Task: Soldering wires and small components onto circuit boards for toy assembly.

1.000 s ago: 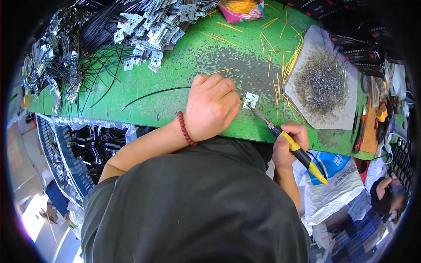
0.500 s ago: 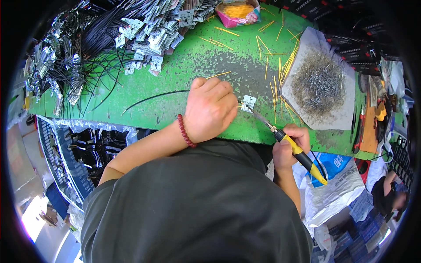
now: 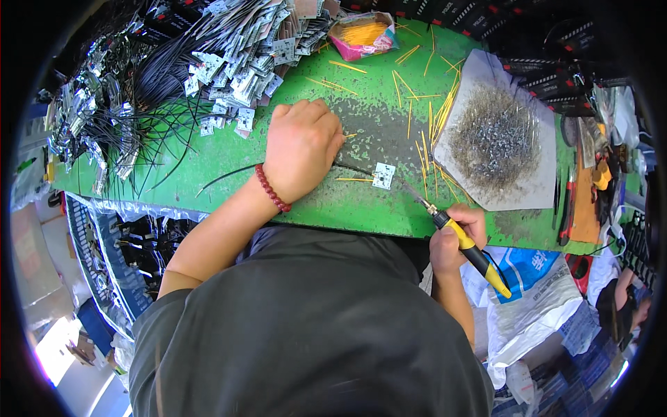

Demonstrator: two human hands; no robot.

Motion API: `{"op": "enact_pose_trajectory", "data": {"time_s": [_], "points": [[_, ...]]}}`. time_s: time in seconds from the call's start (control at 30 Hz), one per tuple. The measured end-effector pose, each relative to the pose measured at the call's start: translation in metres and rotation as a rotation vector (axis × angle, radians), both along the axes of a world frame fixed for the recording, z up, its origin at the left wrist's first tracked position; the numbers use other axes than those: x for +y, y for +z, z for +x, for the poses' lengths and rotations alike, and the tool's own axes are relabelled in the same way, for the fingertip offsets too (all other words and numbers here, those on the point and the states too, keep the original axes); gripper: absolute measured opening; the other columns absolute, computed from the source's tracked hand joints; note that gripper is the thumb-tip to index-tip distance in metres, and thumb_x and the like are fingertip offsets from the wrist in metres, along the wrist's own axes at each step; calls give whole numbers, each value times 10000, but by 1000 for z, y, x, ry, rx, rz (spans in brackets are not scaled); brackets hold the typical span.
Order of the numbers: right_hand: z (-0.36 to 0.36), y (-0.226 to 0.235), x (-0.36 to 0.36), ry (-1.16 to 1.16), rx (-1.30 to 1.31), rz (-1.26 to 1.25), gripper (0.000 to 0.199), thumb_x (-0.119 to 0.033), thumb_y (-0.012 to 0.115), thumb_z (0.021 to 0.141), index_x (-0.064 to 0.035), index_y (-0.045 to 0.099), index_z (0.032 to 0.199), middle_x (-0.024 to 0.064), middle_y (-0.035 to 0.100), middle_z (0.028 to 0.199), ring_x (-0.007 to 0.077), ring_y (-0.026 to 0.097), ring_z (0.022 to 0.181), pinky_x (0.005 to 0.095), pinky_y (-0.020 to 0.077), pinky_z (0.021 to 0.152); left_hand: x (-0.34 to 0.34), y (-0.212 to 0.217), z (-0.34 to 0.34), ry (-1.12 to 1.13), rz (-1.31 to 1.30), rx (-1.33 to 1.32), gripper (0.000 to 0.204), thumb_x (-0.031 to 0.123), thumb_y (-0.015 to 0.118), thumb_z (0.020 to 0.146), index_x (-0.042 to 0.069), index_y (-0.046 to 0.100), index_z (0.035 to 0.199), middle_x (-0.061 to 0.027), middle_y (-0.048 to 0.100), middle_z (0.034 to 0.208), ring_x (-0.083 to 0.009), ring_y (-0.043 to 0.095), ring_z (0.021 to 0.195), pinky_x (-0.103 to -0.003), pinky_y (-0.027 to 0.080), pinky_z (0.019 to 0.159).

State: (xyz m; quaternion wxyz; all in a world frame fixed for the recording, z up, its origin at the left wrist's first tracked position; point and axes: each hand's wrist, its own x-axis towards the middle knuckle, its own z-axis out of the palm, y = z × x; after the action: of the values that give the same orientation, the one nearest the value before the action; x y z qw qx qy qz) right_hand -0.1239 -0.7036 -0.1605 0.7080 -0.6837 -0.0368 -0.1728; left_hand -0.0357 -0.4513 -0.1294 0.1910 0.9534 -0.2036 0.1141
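My right hand (image 3: 458, 235) grips a yellow-and-black soldering iron (image 3: 474, 251), its metal tip pointing at a small white circuit board (image 3: 383, 176), a short gap away. The board lies on the green bench with a black cable (image 3: 353, 167) and a yellow wire (image 3: 356, 179) running to its left edge. My left hand (image 3: 303, 148) is curled over the bench left of the board, knuckles up, its fingertips hidden. Beside its fingers the end of another yellow wire (image 3: 350, 135) shows; whether they pinch it is unclear. The black cable passes under this hand.
Piled circuit boards (image 3: 243, 73) with black cables fill the back left. A box of yellow wires (image 3: 363, 33) stands at the back, loose yellow wires (image 3: 410, 118) near it. To the right lie a grey sheet (image 3: 514, 198) covered with dark solder bits and some hand tools (image 3: 568, 208).
My left hand has moved left and away from the board, uncovering the yellow wire and black cable at its edge. The soldering iron stays in my right hand, close to the board.
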Motion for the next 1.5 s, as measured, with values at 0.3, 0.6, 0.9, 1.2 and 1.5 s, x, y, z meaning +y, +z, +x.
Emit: {"op": "enact_pose_trajectory", "data": {"time_s": [0.3,0.6,0.9,1.2,1.5], "points": [[0,1,1,-10,-1,-29,246,-185,651,796,1,515,884,26,472,717,92,399,622,236,311,566,-5,17,-29,-179,-382,244,135,52,702,744,68,628,856,-60,639,768,-272,589,724,-365,435,675],[-7,4,9,1,86,-68,295,-234,656,760,9,518,856,78,519,775,130,472,695,246,374,645,-24,-5,-44,-143,-282,-15,133,100,710,646,123,600,717,-2,550,822,-186,530,808,-348,347,725],[-7,1,4,44,78,-128,271,-212,639,743,10,514,833,84,532,776,128,463,687,249,365,631,-27,-9,-41,-135,-251,-46,108,101,681,652,113,583,694,-8,555,824,-184,529,805,-355,342,730],[-2,3,7,74,17,-176,283,-242,683,787,3,553,843,28,501,646,92,413,541,239,311,490,-26,-8,-43,-125,-255,-22,123,90,713,643,123,609,699,-10,566,834,-198,543,811,-352,341,729],[-4,3,9,-10,104,35,333,-234,666,838,16,530,1011,92,584,818,102,500,677,233,410,621,-29,-12,-38,-127,-258,-21,125,94,717,640,124,602,678,-6,564,820,-194,543,797,-351,347,727]]}}
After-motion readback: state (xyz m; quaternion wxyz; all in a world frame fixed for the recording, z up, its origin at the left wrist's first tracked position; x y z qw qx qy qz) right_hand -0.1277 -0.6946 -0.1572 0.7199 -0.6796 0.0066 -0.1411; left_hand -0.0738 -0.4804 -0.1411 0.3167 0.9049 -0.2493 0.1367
